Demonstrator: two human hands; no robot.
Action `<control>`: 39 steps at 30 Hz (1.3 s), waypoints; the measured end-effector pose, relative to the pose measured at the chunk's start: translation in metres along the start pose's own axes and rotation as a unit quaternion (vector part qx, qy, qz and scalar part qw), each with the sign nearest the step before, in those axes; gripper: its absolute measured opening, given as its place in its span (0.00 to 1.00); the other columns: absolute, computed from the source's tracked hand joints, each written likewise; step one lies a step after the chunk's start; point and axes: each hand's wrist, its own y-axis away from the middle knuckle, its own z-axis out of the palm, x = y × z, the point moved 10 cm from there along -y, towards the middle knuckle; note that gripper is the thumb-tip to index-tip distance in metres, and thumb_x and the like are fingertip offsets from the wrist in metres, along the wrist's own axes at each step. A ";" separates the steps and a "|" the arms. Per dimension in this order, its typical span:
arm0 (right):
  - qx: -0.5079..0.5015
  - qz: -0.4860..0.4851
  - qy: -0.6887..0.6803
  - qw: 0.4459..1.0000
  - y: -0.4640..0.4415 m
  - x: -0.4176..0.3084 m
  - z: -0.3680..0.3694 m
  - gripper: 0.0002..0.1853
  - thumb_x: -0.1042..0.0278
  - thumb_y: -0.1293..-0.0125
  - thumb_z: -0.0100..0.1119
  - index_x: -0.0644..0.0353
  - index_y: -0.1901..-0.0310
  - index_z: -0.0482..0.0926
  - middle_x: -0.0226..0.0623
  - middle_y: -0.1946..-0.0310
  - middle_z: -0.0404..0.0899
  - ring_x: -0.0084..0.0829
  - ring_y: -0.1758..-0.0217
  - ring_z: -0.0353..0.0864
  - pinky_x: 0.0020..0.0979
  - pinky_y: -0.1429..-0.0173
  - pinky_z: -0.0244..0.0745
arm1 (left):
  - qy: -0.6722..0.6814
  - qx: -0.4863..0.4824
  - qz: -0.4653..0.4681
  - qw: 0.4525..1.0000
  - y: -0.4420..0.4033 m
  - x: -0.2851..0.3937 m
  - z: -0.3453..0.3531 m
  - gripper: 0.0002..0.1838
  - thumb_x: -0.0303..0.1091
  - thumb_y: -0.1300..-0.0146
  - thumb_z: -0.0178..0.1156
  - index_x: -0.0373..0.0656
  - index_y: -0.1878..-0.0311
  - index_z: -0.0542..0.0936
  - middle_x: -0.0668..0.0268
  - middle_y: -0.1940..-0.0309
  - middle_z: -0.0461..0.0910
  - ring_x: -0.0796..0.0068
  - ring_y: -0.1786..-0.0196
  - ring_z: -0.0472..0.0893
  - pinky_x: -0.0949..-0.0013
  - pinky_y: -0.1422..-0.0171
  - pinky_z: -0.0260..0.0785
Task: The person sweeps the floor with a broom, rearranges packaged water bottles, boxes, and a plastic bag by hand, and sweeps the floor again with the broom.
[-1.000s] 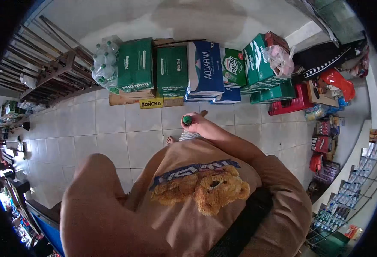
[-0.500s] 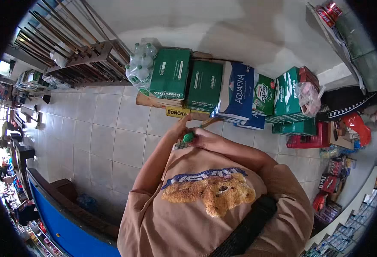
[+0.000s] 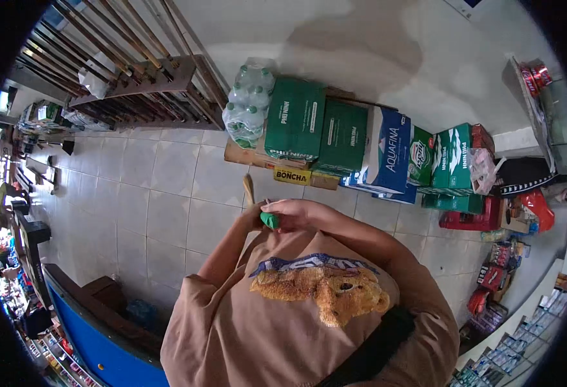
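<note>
In front of my chest my two hands are close together, fingers overlapping. My left hand [image 3: 254,218] is closed, and a pale wooden-looking stick [image 3: 248,188] sticks out beyond it, away from my body. Just beside it, my right hand [image 3: 294,211] is bent around a small bright green object [image 3: 269,220], its fingers reaching toward the left hand. The green object's kind is unclear, and the hands hide whether it joins the stick.
Along the wall stand green cartons [image 3: 294,119], a blue Aquafina carton [image 3: 388,151] and a wrapped bottle pack [image 3: 250,106]. A cue rack [image 3: 187,80] is at upper left. A blue pool table [image 3: 83,342] lies at lower left, a goods shelf [image 3: 512,345] at lower right.
The stick, which pointed out to the right, now points up and left past my left hand. My left fingers, stretched out before, have closed. The view has shifted, moving the cartons rightward.
</note>
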 end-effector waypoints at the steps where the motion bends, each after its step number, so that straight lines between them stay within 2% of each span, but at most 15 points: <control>1: -0.034 0.023 -0.021 0.999 -0.016 0.001 0.000 0.16 0.57 0.40 0.40 0.56 0.56 0.68 0.29 0.70 0.72 0.21 0.72 0.70 0.22 0.74 0.66 | -0.030 0.032 -0.038 0.998 0.003 -0.001 -0.027 0.17 0.49 0.47 0.42 0.48 0.79 0.70 0.70 0.88 0.66 0.75 0.87 0.65 0.72 0.88 0.55; 6: 0.102 -0.098 -0.099 0.985 -0.025 -0.016 -0.085 0.18 0.56 0.39 0.38 0.53 0.51 0.63 0.33 0.65 0.72 0.24 0.67 0.72 0.24 0.64 0.69 | -0.157 0.138 -0.112 0.971 0.016 0.021 -0.102 0.12 0.45 0.57 0.49 0.49 0.87 0.69 0.69 0.93 0.62 0.76 0.93 0.58 0.73 0.89 0.48; 11: 0.313 -0.179 -0.238 0.902 0.012 0.061 -0.270 0.13 0.57 0.43 0.40 0.58 0.63 0.67 0.39 0.72 0.74 0.32 0.70 0.73 0.31 0.65 0.70 | -0.315 0.174 -0.127 0.924 0.000 0.033 -0.141 0.14 0.43 0.55 0.45 0.42 0.83 0.71 0.63 0.93 0.63 0.71 0.94 0.62 0.68 0.91 0.53; 13: 0.442 -0.142 -0.214 0.859 0.062 0.077 -0.295 0.12 0.57 0.46 0.42 0.57 0.67 0.67 0.38 0.74 0.74 0.32 0.72 0.74 0.33 0.67 0.71 | -0.350 0.148 -0.125 0.917 -0.024 0.026 -0.153 0.15 0.44 0.55 0.45 0.41 0.81 0.71 0.62 0.91 0.65 0.70 0.93 0.65 0.69 0.90 0.57; 17: 0.499 -0.109 -0.203 0.836 0.101 0.082 -0.339 0.13 0.59 0.48 0.44 0.58 0.65 0.67 0.38 0.80 0.72 0.33 0.80 0.73 0.33 0.78 0.69 | -0.450 0.105 -0.108 0.880 -0.044 0.040 -0.137 0.11 0.43 0.60 0.54 0.45 0.83 0.72 0.65 0.89 0.68 0.71 0.88 0.70 0.68 0.87 0.63; 19: 0.542 0.008 -0.072 0.837 0.118 0.081 -0.367 0.14 0.59 0.49 0.44 0.60 0.66 0.68 0.38 0.81 0.72 0.33 0.82 0.73 0.32 0.81 0.68 | -0.454 0.095 -0.126 0.877 -0.046 0.042 -0.125 0.08 0.38 0.64 0.59 0.46 0.79 0.74 0.65 0.83 0.72 0.69 0.80 0.74 0.67 0.80 0.67; 20: 0.555 0.008 0.025 0.831 0.121 0.068 -0.384 0.14 0.59 0.50 0.44 0.61 0.66 0.68 0.38 0.83 0.72 0.32 0.83 0.72 0.32 0.81 0.68 | -0.700 -0.048 0.008 0.712 -0.073 0.044 -0.100 0.11 0.34 0.68 0.61 0.46 0.76 0.75 0.65 0.80 0.73 0.68 0.75 0.75 0.67 0.75 0.68; 22: 0.546 0.025 0.187 0.816 0.122 0.034 -0.402 0.14 0.59 0.51 0.45 0.59 0.66 0.69 0.37 0.85 0.71 0.31 0.84 0.72 0.31 0.81 0.68 | -0.846 -0.143 0.085 0.506 -0.094 0.029 -0.079 0.24 0.22 0.80 0.63 0.48 0.69 0.76 0.66 0.70 0.75 0.66 0.63 0.74 0.69 0.63 0.68; 25: 0.560 0.026 0.233 0.795 0.102 -0.004 -0.424 0.12 0.58 0.50 0.47 0.56 0.67 0.69 0.34 0.85 0.71 0.30 0.87 0.71 0.29 0.83 0.66 | -0.710 -0.155 0.062 0.684 -0.109 0.034 -0.060 0.18 0.47 0.54 0.47 0.47 0.65 0.77 0.59 0.63 0.75 0.61 0.58 0.72 0.65 0.54 0.63; 27: 0.510 -0.015 0.211 0.834 0.080 -0.024 -0.420 0.11 0.58 0.48 0.47 0.57 0.68 0.67 0.32 0.84 0.70 0.25 0.88 0.69 0.26 0.86 0.63 | -0.801 0.009 -0.019 0.598 -0.121 0.049 -0.068 0.19 0.48 0.53 0.46 0.44 0.67 0.77 0.55 0.65 0.75 0.60 0.58 0.73 0.65 0.54 0.64; 28: 0.497 -0.004 0.191 0.847 0.072 -0.037 -0.410 0.10 0.60 0.47 0.46 0.57 0.67 0.67 0.31 0.82 0.70 0.23 0.86 0.69 0.24 0.87 0.62 | -0.778 0.069 -0.003 0.624 -0.142 0.048 -0.086 0.19 0.48 0.54 0.47 0.45 0.68 0.77 0.55 0.64 0.74 0.60 0.59 0.73 0.64 0.54 0.65; 32: 0.468 -0.001 0.209 0.859 0.031 -0.054 -0.405 0.10 0.59 0.46 0.46 0.55 0.69 0.65 0.30 0.81 0.70 0.22 0.86 0.68 0.23 0.86 0.63 | -0.803 0.067 0.082 0.587 -0.135 0.069 -0.075 0.14 0.43 0.54 0.49 0.43 0.72 0.76 0.56 0.71 0.75 0.58 0.66 0.75 0.62 0.63 0.67; 34: 0.468 0.000 0.194 0.862 0.024 -0.066 -0.387 0.10 0.59 0.46 0.46 0.55 0.68 0.65 0.30 0.81 0.70 0.22 0.86 0.68 0.23 0.86 0.63 | -0.625 0.220 0.007 0.749 -0.144 0.047 -0.145 0.13 0.42 0.52 0.48 0.42 0.74 0.75 0.56 0.74 0.75 0.58 0.68 0.75 0.62 0.66 0.67; 36: 0.456 0.005 0.179 0.872 0.010 -0.064 -0.386 0.10 0.57 0.46 0.46 0.54 0.67 0.66 0.29 0.79 0.71 0.22 0.85 0.69 0.23 0.86 0.63 | -0.441 0.319 -0.021 0.839 -0.143 0.017 -0.192 0.12 0.40 0.50 0.47 0.41 0.75 0.74 0.56 0.77 0.75 0.58 0.70 0.75 0.62 0.68 0.67; 39: 0.446 0.011 0.148 0.883 -0.004 -0.059 -0.388 0.11 0.56 0.46 0.47 0.53 0.67 0.67 0.29 0.78 0.71 0.21 0.85 0.70 0.23 0.86 0.64 | -0.382 0.185 -0.042 0.904 -0.117 0.018 -0.178 0.10 0.37 0.50 0.46 0.42 0.73 0.73 0.57 0.75 0.75 0.58 0.68 0.75 0.61 0.65 0.67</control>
